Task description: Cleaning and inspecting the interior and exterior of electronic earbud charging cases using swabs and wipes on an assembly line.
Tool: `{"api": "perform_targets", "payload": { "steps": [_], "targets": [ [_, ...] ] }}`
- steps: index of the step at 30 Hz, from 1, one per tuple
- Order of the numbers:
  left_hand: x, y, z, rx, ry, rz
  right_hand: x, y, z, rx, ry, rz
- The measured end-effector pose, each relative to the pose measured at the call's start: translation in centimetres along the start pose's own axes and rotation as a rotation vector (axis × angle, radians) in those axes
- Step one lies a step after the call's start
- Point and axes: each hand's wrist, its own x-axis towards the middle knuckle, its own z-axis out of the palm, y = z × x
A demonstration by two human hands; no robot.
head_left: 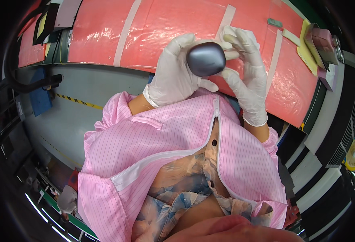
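Note:
A smooth, rounded, dark blue-grey casing (206,59) with a glossy top is held up over the near edge of the bench. My left hand (171,74), in a white glove, cradles it from the left and beneath; its fingers are partly hidden behind the casing. From the other side my right hand (248,72), also gloved in white, has its thumb at the casing's lower right edge and fingertips by its upper right edge. Which kind of product the casing is I cannot tell.
Shiny red sheeting with pale tape strips covers the workbench (165,24). A small green block (274,22) lies toward the far right, near a yellow board (306,48) and a pink box-like thing (322,40). A black tubular frame (32,86) stands at the left.

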Motion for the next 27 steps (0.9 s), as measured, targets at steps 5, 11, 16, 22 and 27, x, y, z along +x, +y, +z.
{"api": "perform_targets", "payload": {
  "steps": [5,11,16,22,27],
  "targets": [
    [1.6,-1.6,0.5,1.491,0.096,0.659,-1.6,0.5,-3.1,-0.321,0.305,0.026],
    [3.2,-2.1,1.2,1.520,0.057,0.642,-1.4,0.5,-2.9,-0.751,0.292,-0.181],
    [3.8,-2.2,0.6,1.524,-0.035,0.401,-1.4,0.4,-4.2,-0.790,-0.081,-0.442],
    [3.7,0.5,1.1,1.614,-0.084,0.199,-5.1,1.6,-12.0,-0.624,0.666,-0.015],
    [4.7,4.6,4.3,1.726,-0.028,0.108,-6.0,1.8,-16.7,-1.105,0.770,0.265]
  ]
}}
